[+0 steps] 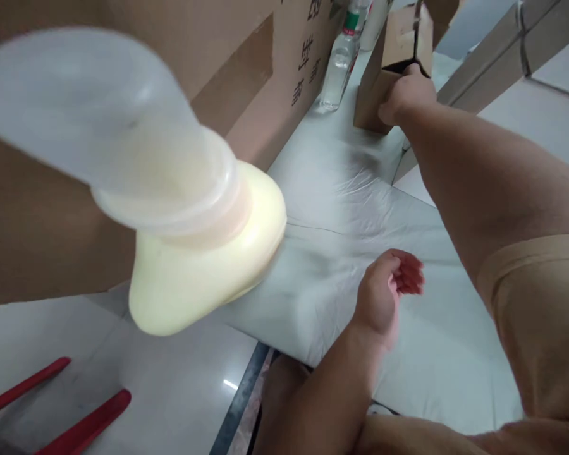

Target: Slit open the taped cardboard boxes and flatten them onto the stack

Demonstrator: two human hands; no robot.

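Note:
My right hand (410, 95) reaches forward with its fingers closed on the near end of a small brown cardboard box (374, 104). The box stands upright on a pale, wrinkled plastic-like cover (332, 253), its top seam and a flap showing. Lower down, my left hand (386, 291) hovers over the same cover, palm turned to the right. Its fingers are loosely curled, a little blurred, with nothing in them. Just left of the small box stands a clear bottle (336, 72) of colourless liquid, with a green and red band near its neck.
A large carton (246, 107) with printed characters walls off the left side. Close to the camera hangs a translucent, cream-coloured object (208, 253), blocking part of the view. Strapped white boxes (554, 95) stand at the right. Two red bars (90, 420) lie low at the left, above shiny floor tiles.

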